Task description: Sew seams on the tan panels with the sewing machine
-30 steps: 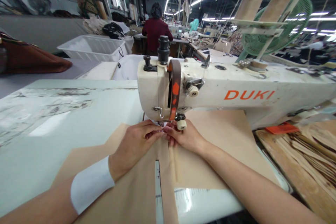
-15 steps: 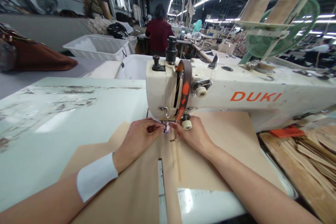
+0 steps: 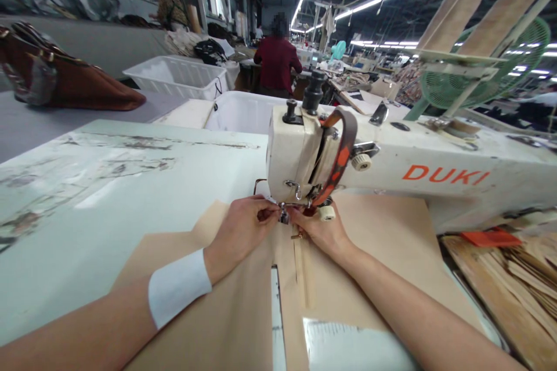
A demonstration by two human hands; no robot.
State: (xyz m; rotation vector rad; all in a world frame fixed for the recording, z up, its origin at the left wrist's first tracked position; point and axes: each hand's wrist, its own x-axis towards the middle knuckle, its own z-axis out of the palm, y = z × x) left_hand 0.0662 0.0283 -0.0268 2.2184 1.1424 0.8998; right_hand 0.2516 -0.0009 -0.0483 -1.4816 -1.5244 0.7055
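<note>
My left hand [image 3: 241, 231] is closed in a pinch, its thumb and fingertip right beside the presser foot [image 3: 284, 214] of a white sewing machine [image 3: 289, 153]. Whatever lies between them is too small to make out. From the other side my right hand [image 3: 322, 231] reaches in under the machine head, fingers drawn together and partly behind a cream knob [image 3: 327, 213]; what they grip is hidden. Beneath both hands a tan sheet [image 3: 235, 307] spreads over the bed, with a slit in it. A small gold-coloured metal piece [image 3: 297, 236] sits on a tan strip below the foot.
The pale green table [image 3: 209, 168] extends left. A wooden board [image 3: 478, 278] with tan strips is at the right. Behind are white bins [image 3: 174, 78], a brown bag [image 3: 87, 84], thread cones [image 3: 456, 11], a green fan [image 3: 455, 81] and a seated person in dark red [image 3: 277, 64].
The view has swung a little left, so the machine appears farther right. Both hands stay close to the presser foot, with their closed grips little changed.
</note>
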